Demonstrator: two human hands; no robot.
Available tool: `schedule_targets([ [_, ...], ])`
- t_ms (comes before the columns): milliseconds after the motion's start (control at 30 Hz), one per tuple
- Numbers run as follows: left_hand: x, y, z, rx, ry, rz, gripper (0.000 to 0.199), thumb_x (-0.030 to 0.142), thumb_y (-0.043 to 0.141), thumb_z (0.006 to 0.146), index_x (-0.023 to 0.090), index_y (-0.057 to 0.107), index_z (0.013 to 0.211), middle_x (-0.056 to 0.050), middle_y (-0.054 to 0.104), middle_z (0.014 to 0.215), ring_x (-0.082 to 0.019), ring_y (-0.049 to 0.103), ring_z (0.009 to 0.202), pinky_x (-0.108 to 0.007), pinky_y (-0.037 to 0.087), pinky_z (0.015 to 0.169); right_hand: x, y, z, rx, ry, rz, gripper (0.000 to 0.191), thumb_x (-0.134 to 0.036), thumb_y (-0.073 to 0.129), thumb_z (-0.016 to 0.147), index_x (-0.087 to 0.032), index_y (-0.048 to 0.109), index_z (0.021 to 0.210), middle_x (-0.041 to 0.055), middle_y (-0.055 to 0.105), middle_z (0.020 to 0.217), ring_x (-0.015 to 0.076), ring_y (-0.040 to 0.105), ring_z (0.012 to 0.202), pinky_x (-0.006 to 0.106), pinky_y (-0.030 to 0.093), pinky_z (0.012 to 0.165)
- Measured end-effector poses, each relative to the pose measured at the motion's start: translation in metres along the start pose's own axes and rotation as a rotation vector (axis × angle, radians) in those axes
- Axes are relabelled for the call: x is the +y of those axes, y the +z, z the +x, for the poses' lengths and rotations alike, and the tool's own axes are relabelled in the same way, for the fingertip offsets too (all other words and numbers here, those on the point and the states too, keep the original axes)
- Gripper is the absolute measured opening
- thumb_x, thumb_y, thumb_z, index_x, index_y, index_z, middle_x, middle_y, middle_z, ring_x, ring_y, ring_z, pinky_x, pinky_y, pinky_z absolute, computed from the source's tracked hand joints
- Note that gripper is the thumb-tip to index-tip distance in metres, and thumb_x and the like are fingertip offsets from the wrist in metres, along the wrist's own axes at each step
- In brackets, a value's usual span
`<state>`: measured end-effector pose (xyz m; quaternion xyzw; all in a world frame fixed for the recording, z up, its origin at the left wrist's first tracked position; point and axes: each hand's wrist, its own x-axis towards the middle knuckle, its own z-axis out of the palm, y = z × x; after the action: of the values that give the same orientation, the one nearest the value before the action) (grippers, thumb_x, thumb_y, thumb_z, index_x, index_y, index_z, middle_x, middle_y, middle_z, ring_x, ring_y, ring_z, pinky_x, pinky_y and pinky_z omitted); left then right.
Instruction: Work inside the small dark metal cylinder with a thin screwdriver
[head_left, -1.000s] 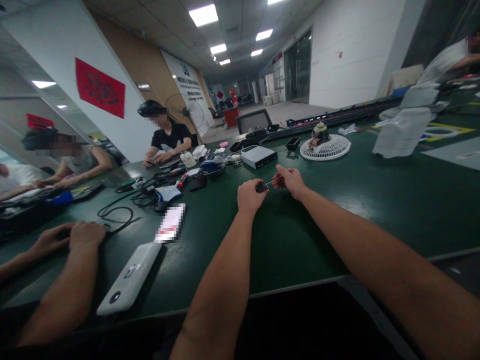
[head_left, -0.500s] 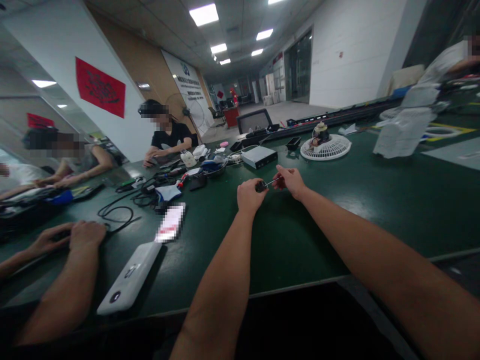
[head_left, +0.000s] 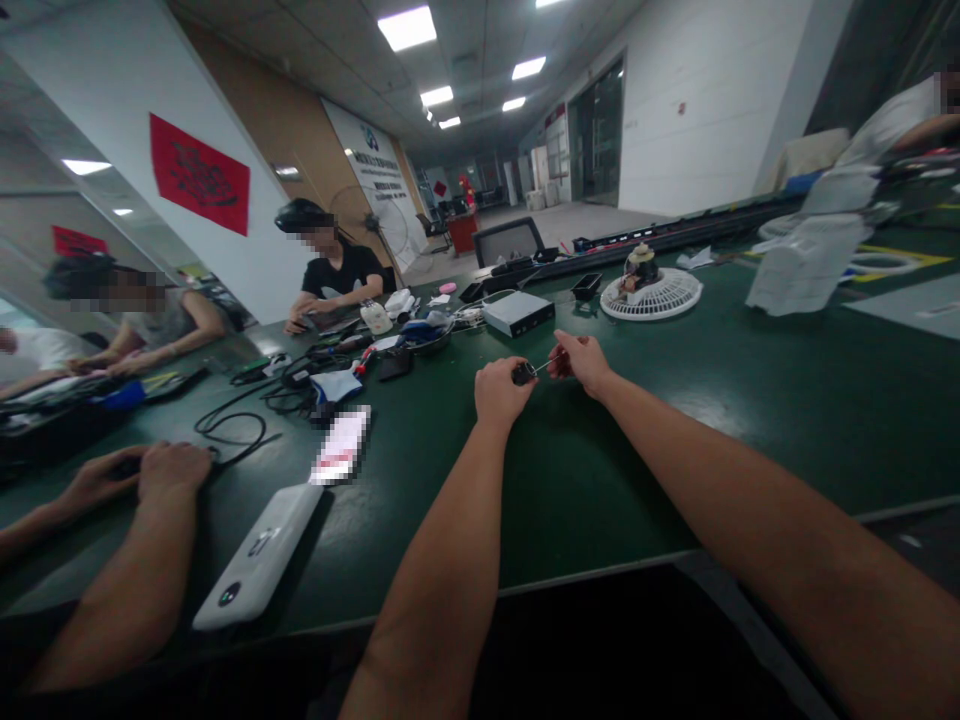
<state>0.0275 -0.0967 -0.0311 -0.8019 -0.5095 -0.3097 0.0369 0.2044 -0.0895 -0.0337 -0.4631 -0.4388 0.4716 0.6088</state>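
Observation:
Over the green table, my left hand [head_left: 501,390] is closed around a small dark round part [head_left: 523,373], with its rim showing toward the right. My right hand [head_left: 581,362] pinches a thin metal rod-like tool [head_left: 545,366] whose far end meets the dark part or lies right at it. Fingers hide the tool's handle end, so its exact kind does not show. Just beyond both hands lies a grey-white box with a dark front [head_left: 519,314].
A white fan grille with its motor [head_left: 651,292] lies behind my right hand. To the left are a white power bank [head_left: 259,560], a lit phone [head_left: 341,445] and tangled black cables [head_left: 240,420]. A co-worker's hands [head_left: 161,470] rest at far left; other people sit around the table.
Both hands keep nearly the same place and grip. The dark part and the thin tool have shifted only very slightly between my fingers.

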Motion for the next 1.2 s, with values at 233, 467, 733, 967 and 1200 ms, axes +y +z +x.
schedule_targets([
  [233,0.0001,0.0001,0.0002,-0.011,0.013,0.002,0.034,0.035,0.08,0.08,0.027,0.074,0.112,-0.003,0.077,0.108,-0.025,0.067,0.099,-0.037,0.047,0.086,0.0059,-0.0009,0.006,0.033,-0.079,0.05,0.04,-0.045,0.059,0.095,-0.016,0.064,0.066,0.0072,0.07,0.055,0.0147,0.063,0.044,0.024,0.049,0.046],
  [467,-0.0008,0.0015,-0.0003,-0.008,0.013,0.001,0.034,0.034,0.081,0.08,0.026,0.074,0.112,-0.003,0.077,0.108,-0.025,0.067,0.099,-0.036,0.047,0.087,0.0035,-0.0005,0.0032,0.035,-0.021,-0.007,0.043,-0.037,0.054,0.099,-0.017,0.062,0.061,0.0059,0.066,0.049,0.0137,0.059,0.038,0.023,0.045,0.041],
  [733,-0.0019,0.0023,0.0002,-0.008,0.016,0.004,0.032,0.034,0.079,0.081,0.027,0.074,0.112,-0.002,0.077,0.108,-0.024,0.067,0.099,-0.037,0.048,0.086,0.0004,0.0008,0.0014,-0.018,-0.009,0.043,0.042,-0.04,0.056,0.099,-0.016,0.064,0.065,0.0066,0.069,0.054,0.0145,0.064,0.043,0.023,0.049,0.044],
  [967,-0.0018,0.0044,-0.0003,-0.028,0.042,0.006,0.035,0.036,0.081,0.079,0.028,0.074,0.112,-0.003,0.077,0.108,-0.025,0.067,0.1,-0.037,0.048,0.088,0.0023,-0.0007,0.0034,0.084,-0.092,-0.082,0.044,-0.037,0.055,0.097,-0.016,0.063,0.06,0.0046,0.064,0.048,0.0133,0.059,0.037,0.022,0.043,0.039],
  [1200,-0.0007,-0.0001,-0.0007,-0.029,-0.01,0.002,0.033,0.035,0.078,0.082,0.027,0.074,0.113,-0.004,0.076,0.109,-0.025,0.066,0.102,-0.037,0.048,0.089,0.0011,0.0012,0.0001,-0.025,-0.044,0.009,0.044,-0.05,0.058,0.095,-0.018,0.063,0.065,0.0069,0.069,0.055,0.0153,0.062,0.044,0.025,0.048,0.045],
])
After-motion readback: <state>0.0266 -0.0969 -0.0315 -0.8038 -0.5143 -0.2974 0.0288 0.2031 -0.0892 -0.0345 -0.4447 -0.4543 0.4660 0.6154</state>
